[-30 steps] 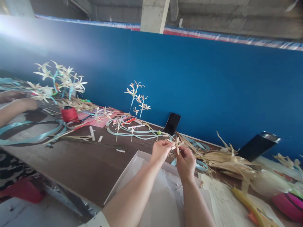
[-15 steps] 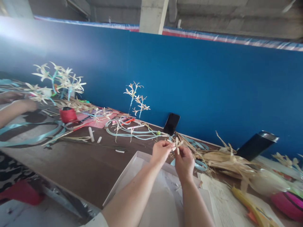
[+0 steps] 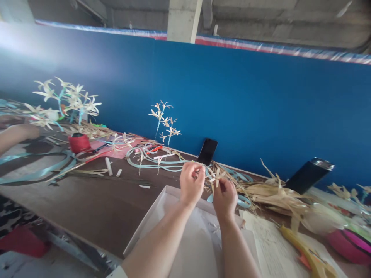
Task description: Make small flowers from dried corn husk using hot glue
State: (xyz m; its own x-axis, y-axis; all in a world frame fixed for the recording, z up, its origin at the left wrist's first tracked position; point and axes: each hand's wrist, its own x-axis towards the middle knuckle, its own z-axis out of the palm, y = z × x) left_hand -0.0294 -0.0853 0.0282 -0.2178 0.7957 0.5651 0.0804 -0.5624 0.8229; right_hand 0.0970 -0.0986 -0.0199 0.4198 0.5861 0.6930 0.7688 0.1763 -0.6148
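A small pale flower with narrow, dry petals point(image 3: 217, 177) is pinched by its base between the fingertips of my right hand point(image 3: 225, 199). My left hand point(image 3: 191, 185) is just left of the flower, its fingers curled in a pinch; whatever they hold, if anything, is too small to make out. Both hands are above the far edge of a shallow white box point(image 3: 153, 208). Two similar flower sprigs on blue-wrapped stems point(image 3: 159, 121) stand against the blue wall, and loose single flowers point(image 3: 140, 159) lie on the table.
Behind my hands a phone point(image 3: 208, 151) leans on the wall. To the right are dried husks point(image 3: 269, 195), a dark flask point(image 3: 308, 175) and a yellow glue gun point(image 3: 304, 251) on paper. Leftward lie a red spool point(image 3: 79, 143), light-blue ribbon point(image 3: 34, 173) and another person's arm point(image 3: 17, 135).
My left hand has come away from the flower, moving slightly left with its fingers curling. My right hand keeps hold of the flower. The whole view has shifted a little.
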